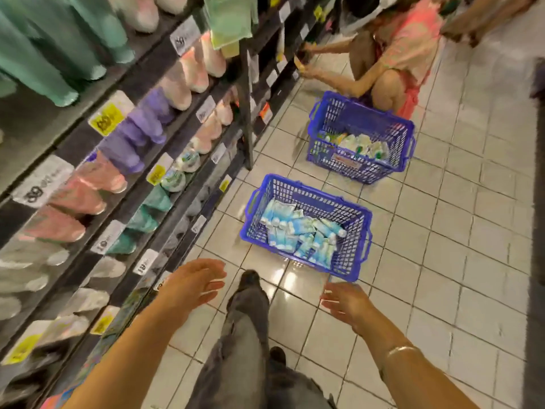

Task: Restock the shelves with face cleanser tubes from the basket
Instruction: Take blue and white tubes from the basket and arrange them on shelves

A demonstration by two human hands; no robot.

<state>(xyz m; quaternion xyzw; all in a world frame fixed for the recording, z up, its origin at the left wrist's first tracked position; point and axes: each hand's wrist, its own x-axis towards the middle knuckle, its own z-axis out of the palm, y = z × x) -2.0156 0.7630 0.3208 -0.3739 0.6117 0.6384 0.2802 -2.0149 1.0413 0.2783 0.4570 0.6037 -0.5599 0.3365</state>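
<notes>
A blue plastic basket [358,219] stands on the tiled floor ahead of me, holding several light-blue and white face cleanser tubes [298,231]. My left hand [194,283] hovers open and empty, fingers spread, near the lower shelf edge. Just short of the basket's near rim is my right hand [345,301], also open, holding nothing. The shelves [165,184] on my left carry rows of pink, purple, green and white tubes behind price tags.
A second blue basket [404,137] with white and green items stands farther down the aisle beside a crouching person [395,51] in pink who is reaching into the shelves. My grey trouser leg and dark shoe [249,280] point forward between my hands. Tiled floor stretches to the right.
</notes>
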